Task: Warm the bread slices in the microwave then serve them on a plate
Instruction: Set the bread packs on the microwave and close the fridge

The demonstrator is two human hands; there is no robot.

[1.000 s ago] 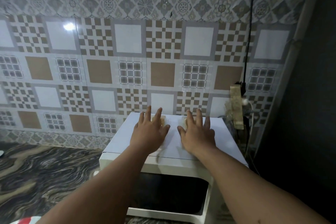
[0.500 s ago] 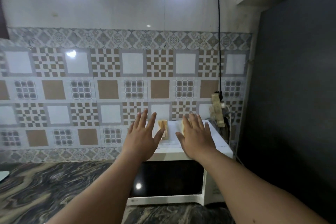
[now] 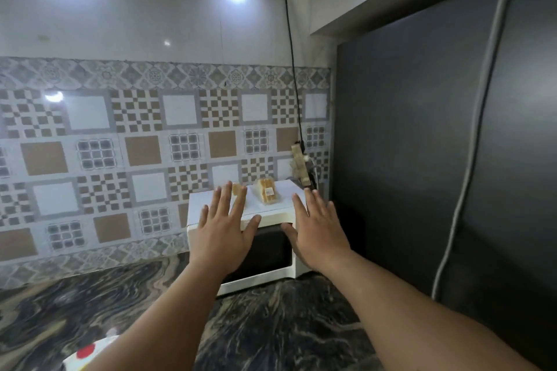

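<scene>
Bread slices sit on top of the white microwave (image 3: 241, 238): one stack (image 3: 239, 190) just behind my left hand (image 3: 224, 230), the other stack (image 3: 266, 195) between both hands. My left hand and right hand (image 3: 316, 232) are spread flat with straight fingers, holding nothing. I see the microwave on the dark marble counter (image 3: 286, 328), its door closed.
</scene>
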